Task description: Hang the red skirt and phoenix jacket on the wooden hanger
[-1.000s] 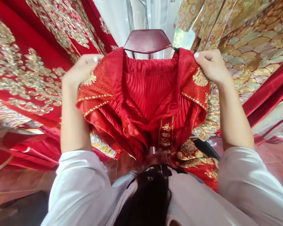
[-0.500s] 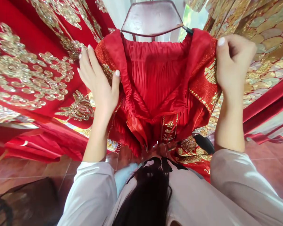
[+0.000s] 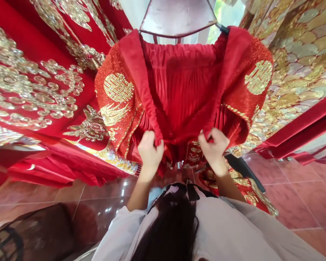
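A red garment point(image 3: 179, 83) with a gathered back and gold-embroidered shoulders hangs on a hanger point(image 3: 222, 28) in front of me. Gold round emblems sit on both of its shoulders. My left hand point(image 3: 151, 150) is closed on the lower left front edge of the garment, thumb and fingers pinching the red cloth. On the opposite edge my right hand point(image 3: 213, 145) pinches the cloth in the same way. Between the hands the two front edges come close together, and the garment's lower part is mostly hidden below them.
A red gown with silver beading point(image 3: 29, 83) hangs at the left, and a gold scale-patterned garment point(image 3: 301, 72) at the right. Below right is another red-and-gold embroidered cloth point(image 3: 250, 188). A dark bag-like object point(image 3: 40, 232) lies on the tiled floor point(image 3: 296, 192) at lower left.
Both hands have come down and inward from the garment's shoulders to its front edges and closed on the cloth. The shoulder emblems are now uncovered and the shoulders spread wider.
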Demonstrator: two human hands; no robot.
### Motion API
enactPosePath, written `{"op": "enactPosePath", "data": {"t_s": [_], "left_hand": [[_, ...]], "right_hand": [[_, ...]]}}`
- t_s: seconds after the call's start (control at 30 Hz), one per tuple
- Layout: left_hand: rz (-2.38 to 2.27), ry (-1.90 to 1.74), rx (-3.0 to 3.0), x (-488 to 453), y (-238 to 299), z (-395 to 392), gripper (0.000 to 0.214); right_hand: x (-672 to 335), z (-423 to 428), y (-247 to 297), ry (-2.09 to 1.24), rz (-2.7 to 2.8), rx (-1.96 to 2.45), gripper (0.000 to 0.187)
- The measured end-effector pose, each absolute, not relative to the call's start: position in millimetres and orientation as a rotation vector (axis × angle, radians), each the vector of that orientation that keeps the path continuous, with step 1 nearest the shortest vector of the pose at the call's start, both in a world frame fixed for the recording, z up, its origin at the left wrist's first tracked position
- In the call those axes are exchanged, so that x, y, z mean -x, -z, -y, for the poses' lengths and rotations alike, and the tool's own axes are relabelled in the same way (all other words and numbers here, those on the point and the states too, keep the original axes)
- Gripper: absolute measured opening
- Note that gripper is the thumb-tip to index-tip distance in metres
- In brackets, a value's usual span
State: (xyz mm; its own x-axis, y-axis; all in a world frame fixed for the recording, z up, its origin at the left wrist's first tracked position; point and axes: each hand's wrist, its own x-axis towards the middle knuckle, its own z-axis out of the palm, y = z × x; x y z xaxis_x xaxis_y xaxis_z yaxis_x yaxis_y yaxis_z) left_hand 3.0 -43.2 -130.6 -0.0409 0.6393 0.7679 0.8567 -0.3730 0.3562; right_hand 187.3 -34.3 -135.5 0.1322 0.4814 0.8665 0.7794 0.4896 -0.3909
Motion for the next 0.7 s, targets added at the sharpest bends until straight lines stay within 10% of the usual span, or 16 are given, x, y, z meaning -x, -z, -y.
{"op": "enactPosePath", "data": {"t_s": [0.7], "left_hand": [[2.309,1.595,2.127,-53,280,3,0.02]], "right_hand": [[-161,29,154,-0.057,1.621,1.1,0.03]]}}
